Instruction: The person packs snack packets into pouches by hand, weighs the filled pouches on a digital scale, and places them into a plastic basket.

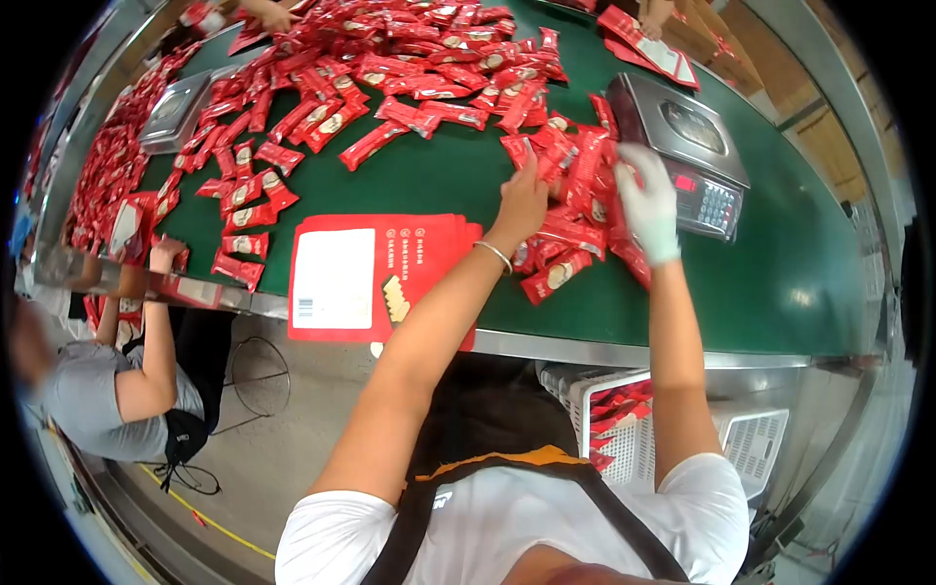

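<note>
Red, glossy, stick-shaped plastic packets [582,180] lie in a loose pile on the green tabletop [780,292], between the person's two hands and just left of a silver, steel-topped digital scale [690,129]. The bare left hand [524,203], with a pale bangle at the wrist, reaches to the pile's left side; its fingers lie close together and point far, but whether they pinch a packet cannot be told. The white-gloved right hand [649,203] curves in from the right, thumb apart from the bent forefinger at the base; its fingertips' grip is not clear either.

Good handling here probably means working the two hands evenly from both sides, with light fingertips so that the wrappers do not crease. The gloved hand is best kept off the scale, since a bump could disturb the reading. The red flat pouches with a white label panel [333,278], stacked at the near left edge, overhang it slightly, so the left forearm, passing beside them, should avoid dragging them.
</note>
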Motion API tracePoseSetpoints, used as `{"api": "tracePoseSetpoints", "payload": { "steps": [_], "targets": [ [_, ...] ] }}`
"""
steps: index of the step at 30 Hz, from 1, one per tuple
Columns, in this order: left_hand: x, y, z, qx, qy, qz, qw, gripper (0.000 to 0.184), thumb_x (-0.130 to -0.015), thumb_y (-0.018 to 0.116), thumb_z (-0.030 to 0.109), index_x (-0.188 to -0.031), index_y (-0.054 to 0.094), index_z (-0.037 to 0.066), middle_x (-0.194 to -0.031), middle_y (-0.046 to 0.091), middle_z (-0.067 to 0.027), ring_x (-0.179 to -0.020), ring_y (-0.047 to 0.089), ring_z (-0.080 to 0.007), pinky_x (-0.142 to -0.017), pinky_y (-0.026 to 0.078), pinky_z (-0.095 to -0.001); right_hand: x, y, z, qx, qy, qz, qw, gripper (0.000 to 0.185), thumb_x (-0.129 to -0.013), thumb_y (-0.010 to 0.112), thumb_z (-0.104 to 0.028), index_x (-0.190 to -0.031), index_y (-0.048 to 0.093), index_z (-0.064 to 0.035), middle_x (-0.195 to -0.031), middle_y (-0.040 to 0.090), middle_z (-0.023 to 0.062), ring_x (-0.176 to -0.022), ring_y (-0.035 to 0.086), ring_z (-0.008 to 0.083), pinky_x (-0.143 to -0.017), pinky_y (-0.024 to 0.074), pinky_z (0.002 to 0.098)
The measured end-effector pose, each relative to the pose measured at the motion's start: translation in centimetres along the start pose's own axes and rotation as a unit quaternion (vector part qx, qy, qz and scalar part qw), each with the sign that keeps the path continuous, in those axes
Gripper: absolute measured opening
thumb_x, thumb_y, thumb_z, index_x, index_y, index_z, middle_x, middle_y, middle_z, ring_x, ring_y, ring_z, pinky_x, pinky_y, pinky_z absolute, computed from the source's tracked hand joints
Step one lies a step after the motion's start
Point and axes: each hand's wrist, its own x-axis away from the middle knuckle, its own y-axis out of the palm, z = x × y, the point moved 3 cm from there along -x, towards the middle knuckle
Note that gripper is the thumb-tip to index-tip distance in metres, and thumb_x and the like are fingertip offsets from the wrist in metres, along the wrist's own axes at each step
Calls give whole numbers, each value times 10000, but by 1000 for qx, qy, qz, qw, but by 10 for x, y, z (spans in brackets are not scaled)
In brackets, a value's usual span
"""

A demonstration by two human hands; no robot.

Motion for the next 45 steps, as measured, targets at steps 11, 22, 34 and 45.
{"api": "tracePoseSetpoints", "payload": {
  "steps": [11,22,34,45],
  "targets": [
    [-40,-260,-72,-325,-93,261,904,766,-864,594,578,-1515,392,227,-1531,361,-223,-1389,373,-395,-1105,285,-615,199,-1,-19,131,55,-117,983,717,-721,800,-269,-1351,537,-51,-1434,438,215,-1293,428,414,-1099,325,538],
    [-136,-113,-35,-315,-62,-33,947,601,-922,476,639,-1435,503,327,-1421,565,-45,-1371,456,-291,-1092,69,-745,203,-5,-13,83,117,-77,987,572,-739,721,-124,-1281,582,-5,-1324,536,228,-1188,532,408,-1019,436,464],
    [-22,-44,28,-224,21,45,973,603,-907,553,487,-1426,485,187,-1513,379,-181,-1416,316,-395,-1144,57,-701,212,3,-12,82,75,-38,993,534,-870,662,-188,-1360,540,-13,-1385,495,225,-1244,501,402,-1058,405,454],
    [156,-271,34,-418,-4,208,884,540,-857,682,277,-1340,563,68,-1395,502,-246,-1344,410,-411,-1094,329,-563,208,5,-9,118,66,-50,990,530,-847,692,-208,-1331,571,-30,-1366,517,217,-1245,494,393,-1068,388,460]
  ]
}}
